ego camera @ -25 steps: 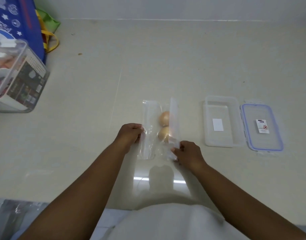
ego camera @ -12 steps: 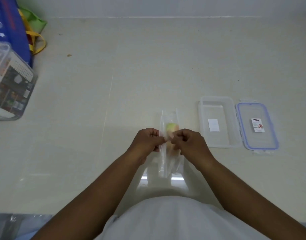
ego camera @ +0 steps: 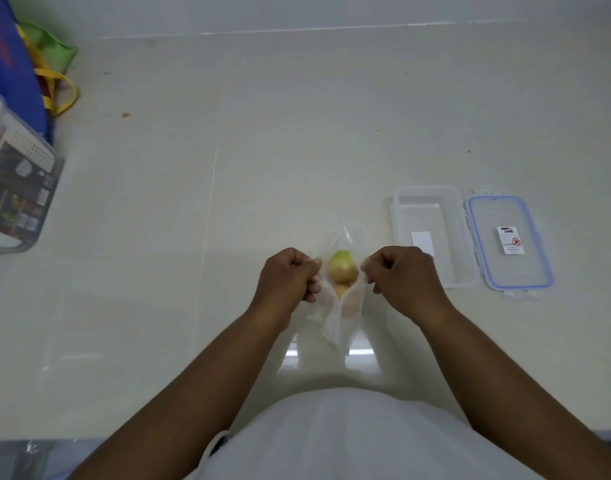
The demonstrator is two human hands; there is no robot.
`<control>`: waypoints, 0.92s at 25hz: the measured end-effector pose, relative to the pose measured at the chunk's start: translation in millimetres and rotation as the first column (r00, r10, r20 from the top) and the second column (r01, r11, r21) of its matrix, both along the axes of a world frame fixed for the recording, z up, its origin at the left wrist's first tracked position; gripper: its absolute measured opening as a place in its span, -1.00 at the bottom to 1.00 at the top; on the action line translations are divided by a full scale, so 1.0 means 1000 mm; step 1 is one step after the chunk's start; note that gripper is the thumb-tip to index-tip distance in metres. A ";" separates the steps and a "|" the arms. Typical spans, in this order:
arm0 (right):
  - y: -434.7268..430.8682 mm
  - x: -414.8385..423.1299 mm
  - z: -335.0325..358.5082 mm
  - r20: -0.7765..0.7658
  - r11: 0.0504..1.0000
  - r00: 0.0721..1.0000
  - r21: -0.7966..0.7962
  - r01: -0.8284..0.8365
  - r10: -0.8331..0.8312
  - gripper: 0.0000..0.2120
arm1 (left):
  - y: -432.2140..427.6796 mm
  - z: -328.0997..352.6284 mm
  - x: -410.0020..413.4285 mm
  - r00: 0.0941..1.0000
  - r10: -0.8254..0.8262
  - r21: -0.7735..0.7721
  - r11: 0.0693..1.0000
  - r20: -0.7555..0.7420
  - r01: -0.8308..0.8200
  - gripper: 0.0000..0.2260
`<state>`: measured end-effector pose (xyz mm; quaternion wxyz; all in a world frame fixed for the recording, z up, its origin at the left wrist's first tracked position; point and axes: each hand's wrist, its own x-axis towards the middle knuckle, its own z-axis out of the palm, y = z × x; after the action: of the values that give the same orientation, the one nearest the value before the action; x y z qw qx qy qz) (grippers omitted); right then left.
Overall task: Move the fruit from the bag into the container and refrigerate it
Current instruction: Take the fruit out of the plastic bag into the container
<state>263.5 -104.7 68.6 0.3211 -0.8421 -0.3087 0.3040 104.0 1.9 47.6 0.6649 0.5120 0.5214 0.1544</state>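
A clear plastic bag (ego camera: pixel 340 317) stands lifted off the counter, its mouth pulled apart. My left hand (ego camera: pixel 288 277) pinches its left edge and my right hand (ego camera: pixel 399 275) pinches its right edge. Inside, a yellow-green fruit (ego camera: pixel 342 266) shows at the top, with a second yellowish fruit (ego camera: pixel 342 289) partly hidden under it. To the right lies an open clear container (ego camera: pixel 423 233), nothing in it but a white label on its base. Its blue-rimmed lid (ego camera: pixel 508 244) lies flat beside it, further right.
A large clear storage box (ego camera: pixel 18 188) with printed packaging sits at the left edge. Behind it lean a blue bag (ego camera: pixel 9 60) and a green bag with yellow handles (ego camera: pixel 53 60). The pale counter (ego camera: pixel 227 150) runs back to a wall.
My hands met at the bag's top, then drew apart, spreading its mouth. The bag rose from lying flat to upright, and the fruit now shows between my fists.
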 end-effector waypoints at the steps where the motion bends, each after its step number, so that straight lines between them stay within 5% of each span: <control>1: -0.004 0.008 0.004 0.045 1.000 0.999 -0.008 0.023 -0.022 -0.82 | 0.003 0.001 -0.003 0.998 0.061 0.005 0.998 -0.009 -0.061 -0.85; 4: -0.019 0.030 0.011 0.080 0.996 0.993 -0.033 0.084 -0.081 -0.83 | 0.015 0.003 -0.016 0.991 0.129 0.053 0.991 -0.044 -0.127 -0.84; 9: -0.023 0.026 0.013 0.198 0.999 0.980 -0.045 0.022 -0.013 -0.86 | 0.010 0.007 -0.021 0.998 0.012 0.126 0.992 -0.064 -0.004 -0.86; 14: 0.002 0.000 0.019 0.554 0.881 0.776 0.148 -0.449 0.302 -0.79 | 0.001 0.009 -0.012 0.995 -0.030 0.218 0.975 -0.098 0.051 -0.84; 18: 0.034 -0.007 -0.003 0.450 0.670 0.526 -0.260 -0.696 0.722 -0.60 | 0.000 0.010 -0.010 0.985 -0.064 0.265 0.958 -0.160 0.106 -0.85; 20: 0.046 -0.003 -0.018 0.370 0.575 0.442 -0.467 -0.671 0.817 -0.54 | -0.002 0.010 -0.011 0.987 -0.056 0.259 0.961 -0.151 0.094 -0.84; 23: 0.055 0.001 -0.033 0.309 0.495 0.387 -0.567 -0.658 0.869 -0.52 | -0.004 0.009 -0.014 0.988 -0.048 0.248 0.965 -0.149 0.084 -0.85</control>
<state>264.1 -49.7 35.7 -0.1228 -0.6867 -0.6862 0.2060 90.2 -1.6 56.8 0.5598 0.6197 0.5260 0.1608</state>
